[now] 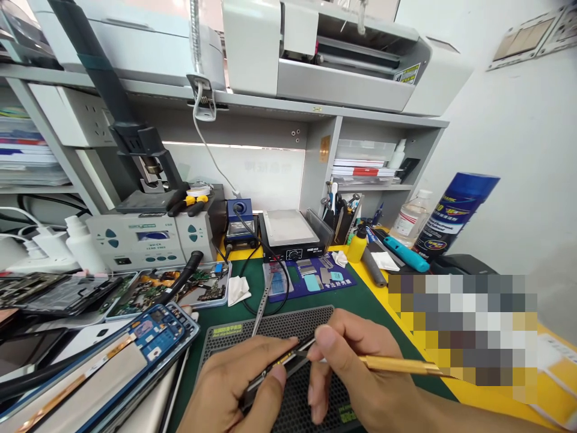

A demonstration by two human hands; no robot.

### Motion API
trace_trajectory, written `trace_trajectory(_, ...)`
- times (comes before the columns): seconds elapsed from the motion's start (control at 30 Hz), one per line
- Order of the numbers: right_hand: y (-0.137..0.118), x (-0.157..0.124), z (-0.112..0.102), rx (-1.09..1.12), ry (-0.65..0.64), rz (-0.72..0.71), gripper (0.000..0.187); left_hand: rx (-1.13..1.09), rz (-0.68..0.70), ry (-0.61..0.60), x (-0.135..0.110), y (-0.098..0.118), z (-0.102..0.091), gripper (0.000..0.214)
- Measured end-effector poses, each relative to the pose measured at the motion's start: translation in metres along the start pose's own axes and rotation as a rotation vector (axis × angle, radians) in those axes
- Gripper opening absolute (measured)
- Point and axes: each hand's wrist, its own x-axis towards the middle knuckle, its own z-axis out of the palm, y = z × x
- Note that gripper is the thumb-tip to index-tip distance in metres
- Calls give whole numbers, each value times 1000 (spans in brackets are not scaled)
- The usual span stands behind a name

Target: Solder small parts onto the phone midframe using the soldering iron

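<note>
My left hand is closed on a thin dark strip-like part, held just above a black perforated mat. My right hand pinches a slim gold-coloured tool like a pen; its tip meets the part between my two hands. An opened blue phone with bare boards lies to the left of my left hand. Long metal tweezers lie on the mat's far edge.
A grey soldering station and a tray of phone boards stand at the back left. A small hot plate, a yellow bottle and a blue spray can stand behind. A pixelated patch covers the right.
</note>
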Motion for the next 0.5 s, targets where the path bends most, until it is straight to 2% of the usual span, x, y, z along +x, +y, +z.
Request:
trace_trajectory(0.07, 1, -3, 0, -81, 6, -59, 44, -40, -35, -36, 1, 1, 0, 33)
trace_trajectory(0.2, 4, -6, 1, -154, 10, -167, 42, -80, -68, -29, 0, 2, 0, 30)
trace_trajectory(0.3, 6, -5, 3, -156, 16, -157, 42, -87, -101, -70, -2, 3, 0, 30)
trace_trajectory(0.5, 7, -4, 4, -142, 8, -177, 41, -81, -132, -73, -2, 3, 0, 32)
